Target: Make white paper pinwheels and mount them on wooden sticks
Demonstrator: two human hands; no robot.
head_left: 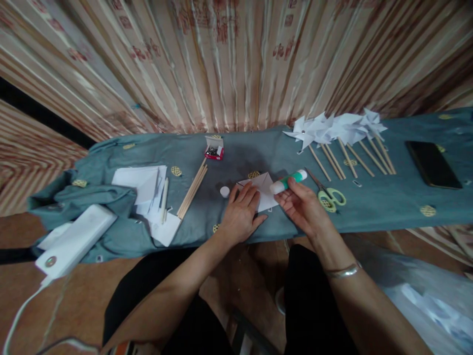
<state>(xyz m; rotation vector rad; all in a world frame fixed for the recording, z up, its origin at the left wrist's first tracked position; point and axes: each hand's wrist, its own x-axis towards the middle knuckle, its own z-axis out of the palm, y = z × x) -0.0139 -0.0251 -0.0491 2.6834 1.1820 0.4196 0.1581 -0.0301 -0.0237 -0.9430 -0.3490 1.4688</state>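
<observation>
Left hand [242,213] lies open, flat on creased paper [267,195] — likely to stop it sliding on the cloth [201,214]. Right hand [302,203] grips a glue stick [297,176] by the paper's right edge — white cap [224,192] within reach.

No text, brand or number can be read. On the green-and-white cylindrical glue stick [296,176], at 3 o'clock from the centre, any print on the green band is too small and blurred to make out. At 11 o'clock, the red side of the small open red-and-white box [214,156] is likewise too small to tell. The white oblong device [79,236] at 8 o'clock bears a round mark, its detail unclear. Small pale rectangular patches [356,183] on the grey-green cloth [391,209], as at 3 o'clock, are illegible.
</observation>
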